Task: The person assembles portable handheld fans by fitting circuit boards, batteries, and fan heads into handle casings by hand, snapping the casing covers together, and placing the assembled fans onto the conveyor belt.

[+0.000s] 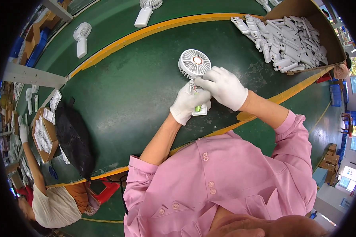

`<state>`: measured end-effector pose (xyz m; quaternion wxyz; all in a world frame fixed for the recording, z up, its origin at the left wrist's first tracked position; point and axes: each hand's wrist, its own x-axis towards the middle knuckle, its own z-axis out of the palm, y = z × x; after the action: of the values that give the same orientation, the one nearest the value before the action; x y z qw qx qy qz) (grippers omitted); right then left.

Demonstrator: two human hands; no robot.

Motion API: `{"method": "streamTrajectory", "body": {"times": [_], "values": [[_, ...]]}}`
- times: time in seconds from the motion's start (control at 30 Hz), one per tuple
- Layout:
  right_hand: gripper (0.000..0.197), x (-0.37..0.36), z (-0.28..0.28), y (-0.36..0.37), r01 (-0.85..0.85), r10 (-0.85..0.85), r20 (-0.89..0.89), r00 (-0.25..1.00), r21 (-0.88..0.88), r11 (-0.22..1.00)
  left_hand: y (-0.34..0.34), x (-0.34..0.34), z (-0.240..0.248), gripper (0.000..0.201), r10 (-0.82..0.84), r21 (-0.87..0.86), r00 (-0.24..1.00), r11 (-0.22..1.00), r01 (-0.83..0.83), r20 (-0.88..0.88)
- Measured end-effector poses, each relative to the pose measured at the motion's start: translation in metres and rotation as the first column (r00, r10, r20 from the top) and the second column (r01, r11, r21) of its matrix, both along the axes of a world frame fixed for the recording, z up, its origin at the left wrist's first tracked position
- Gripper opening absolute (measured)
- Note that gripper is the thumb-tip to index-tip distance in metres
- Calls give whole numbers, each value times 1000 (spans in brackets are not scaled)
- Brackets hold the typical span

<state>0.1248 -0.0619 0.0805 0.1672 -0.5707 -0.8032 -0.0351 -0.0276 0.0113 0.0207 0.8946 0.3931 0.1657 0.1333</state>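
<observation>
White fan (194, 65) in two gloved hands, handle open

The left hand (188, 100) grips the handle (201, 113); the right hand (225, 87) is curled at its top, fingertips hidden, so I can't tell what they pinch. What look like thin wires (195, 88) show there; a hard squeeze or tug could nick or loosen them. Under the fan lies a scuffed green table (130, 94); to its right, a box (326, 33) of white casings (290, 41); to its left, a black bag (72, 138) and another person (55, 207).

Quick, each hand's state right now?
Left hand: closed, holding the white handheld fan by its handle.
Right hand: curled at the fan; actual grip unclear.
</observation>
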Motion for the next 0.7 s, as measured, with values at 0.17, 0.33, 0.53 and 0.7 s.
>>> {"method": "streamTrajectory", "body": {"times": [0.17, 0.33, 0.53, 0.7], "values": [[41, -6, -1, -7, -26, 27, 39, 999, -30, 999, -6, 4, 1, 28, 85, 98, 993, 992, -77, -76], [42, -4, -14, -5, -43, 42, 26, 999, 12, 999, -11, 13, -12, 33, 387, 678, 919, 696, -236, -78], [35, 7, -11, 6, -91, 89, -54, 995, -36, 995, -4, 10, -8, 32, 133, 100, 985, 987, -123, -108], [37, 10, 1, 5, -150, 154, 22, 988, -112, 982, 0, 7, 0, 33, 96, 12, 993, 995, -95, -63]]}}
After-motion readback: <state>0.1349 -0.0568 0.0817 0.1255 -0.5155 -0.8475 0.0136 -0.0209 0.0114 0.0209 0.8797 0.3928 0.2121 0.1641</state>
